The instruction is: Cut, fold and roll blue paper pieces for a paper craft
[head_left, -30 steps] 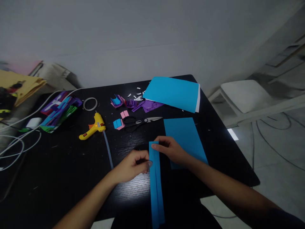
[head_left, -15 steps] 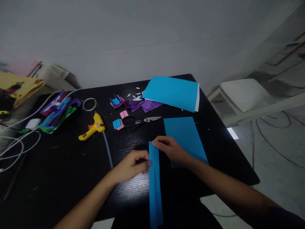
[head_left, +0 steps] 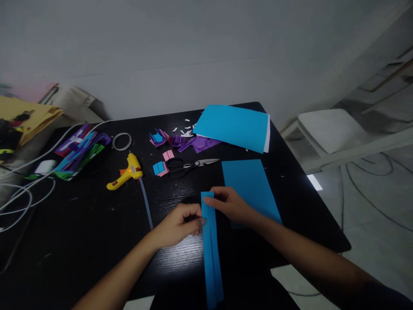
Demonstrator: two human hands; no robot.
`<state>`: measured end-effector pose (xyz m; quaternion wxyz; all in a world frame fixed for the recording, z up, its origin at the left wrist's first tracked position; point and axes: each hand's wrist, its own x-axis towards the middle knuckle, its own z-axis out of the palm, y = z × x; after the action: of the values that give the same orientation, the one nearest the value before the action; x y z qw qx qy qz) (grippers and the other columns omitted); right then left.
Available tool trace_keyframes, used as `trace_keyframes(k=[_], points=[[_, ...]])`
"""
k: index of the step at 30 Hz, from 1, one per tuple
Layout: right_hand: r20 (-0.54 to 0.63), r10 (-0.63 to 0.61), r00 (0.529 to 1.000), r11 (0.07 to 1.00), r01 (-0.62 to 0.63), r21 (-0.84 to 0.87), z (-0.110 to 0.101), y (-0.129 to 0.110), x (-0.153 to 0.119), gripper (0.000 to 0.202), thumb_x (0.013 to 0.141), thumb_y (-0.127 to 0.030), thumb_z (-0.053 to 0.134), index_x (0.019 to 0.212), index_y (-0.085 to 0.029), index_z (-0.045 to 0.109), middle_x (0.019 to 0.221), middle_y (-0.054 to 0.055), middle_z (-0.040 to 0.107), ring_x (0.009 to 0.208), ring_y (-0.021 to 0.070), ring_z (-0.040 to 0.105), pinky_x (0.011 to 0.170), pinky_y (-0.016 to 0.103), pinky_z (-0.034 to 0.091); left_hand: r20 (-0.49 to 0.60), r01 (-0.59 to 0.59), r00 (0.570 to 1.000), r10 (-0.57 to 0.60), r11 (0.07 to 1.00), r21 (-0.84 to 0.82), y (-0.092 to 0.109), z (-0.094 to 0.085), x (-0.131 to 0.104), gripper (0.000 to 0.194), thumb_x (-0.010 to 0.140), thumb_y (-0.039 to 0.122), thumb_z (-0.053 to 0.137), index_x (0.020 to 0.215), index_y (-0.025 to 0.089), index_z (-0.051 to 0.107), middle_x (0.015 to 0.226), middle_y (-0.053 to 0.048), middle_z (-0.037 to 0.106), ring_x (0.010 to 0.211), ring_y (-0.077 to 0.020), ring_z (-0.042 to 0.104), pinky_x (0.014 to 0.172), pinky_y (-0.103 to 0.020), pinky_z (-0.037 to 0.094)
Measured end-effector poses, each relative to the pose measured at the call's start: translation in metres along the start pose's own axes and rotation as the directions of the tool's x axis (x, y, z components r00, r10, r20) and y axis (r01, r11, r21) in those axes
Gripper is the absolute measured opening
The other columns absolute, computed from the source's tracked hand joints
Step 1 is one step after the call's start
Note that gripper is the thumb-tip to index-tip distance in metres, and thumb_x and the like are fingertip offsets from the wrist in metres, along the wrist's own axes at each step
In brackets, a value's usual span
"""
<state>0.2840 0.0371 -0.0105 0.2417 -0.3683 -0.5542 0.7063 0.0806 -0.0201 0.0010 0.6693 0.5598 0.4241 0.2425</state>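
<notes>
A long folded strip of blue paper [head_left: 212, 258] hangs between my hands near the front of the black table, with a lengthwise crease or gap showing down it. My left hand [head_left: 182, 224] pinches its left edge between thumb and fingers. Higher up, my right hand [head_left: 229, 202] grips the strip near its top end, the thumb lying on the front face. Just beyond my right forearm, a flat blue paper sheet [head_left: 248, 185] rests on the table, partly hidden by that arm.
Scissors [head_left: 196, 163] lie beyond my hands, beside small pink and blue folded papers [head_left: 159, 168]. A yellow glue gun [head_left: 129, 172] with its stick is on the left, near a tape ring [head_left: 121, 141] and white cables [head_left: 29, 193]. Stacked blue sheets [head_left: 232, 127] cover the back right.
My right thumb has shifted slightly down and left on the strip's top. The strip's lower end has swung a little right and up. My left hand stays put.
</notes>
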Motion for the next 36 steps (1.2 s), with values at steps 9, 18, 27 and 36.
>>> trace_keyframes(k=[9,18,27,36], points=[[0.011,0.013,1.000,0.999,-0.014,0.040,0.0010,-0.0015,-0.0012,0.038,0.085,-0.053,0.071,0.076,-0.017,0.066,0.071,-0.001,0.061,0.069,0.0144,0.056,0.067,0.028,0.046,-0.014,-0.001,1.000,0.001,1.000,-0.012,-0.0013,0.0000,0.0012,0.022,0.093,0.026,0.058,0.073,0.017,0.057,0.063,0.003,0.058,0.059,-0.0104,0.053,0.061,-0.024,0.044],[0.026,0.017,1.000,0.999,-0.018,0.047,-0.0001,-0.0016,-0.0022,0.032,0.084,-0.048,0.074,0.079,-0.016,0.068,0.075,0.001,0.064,0.073,0.0156,0.059,0.071,0.030,0.048,-0.030,-0.006,1.000,0.006,1.000,-0.008,-0.0005,0.0006,0.0011,0.021,0.093,0.024,0.057,0.073,0.017,0.057,0.062,0.004,0.058,0.059,-0.0102,0.053,0.061,-0.023,0.043],[0.105,-0.038,0.994,0.995,0.028,0.099,0.0008,-0.0008,-0.0022,0.027,0.088,-0.041,0.072,0.089,-0.015,0.072,0.086,0.004,0.069,0.082,0.0177,0.064,0.079,0.033,0.050,-0.058,-0.020,0.998,0.021,1.000,0.010,-0.0014,-0.0011,0.0009,0.020,0.093,0.024,0.057,0.074,0.016,0.058,0.063,0.004,0.058,0.059,-0.0101,0.053,0.062,-0.023,0.043],[0.129,-0.050,0.990,0.996,0.040,0.083,0.0018,0.0015,-0.0023,0.026,0.089,-0.042,0.070,0.088,-0.016,0.071,0.085,0.003,0.068,0.081,0.0173,0.063,0.079,0.033,0.049,-0.069,-0.020,0.997,0.019,1.000,-0.005,-0.0025,-0.0007,0.0013,0.022,0.094,0.027,0.057,0.075,0.016,0.058,0.063,0.003,0.058,0.058,-0.0104,0.052,0.061,-0.024,0.043]])
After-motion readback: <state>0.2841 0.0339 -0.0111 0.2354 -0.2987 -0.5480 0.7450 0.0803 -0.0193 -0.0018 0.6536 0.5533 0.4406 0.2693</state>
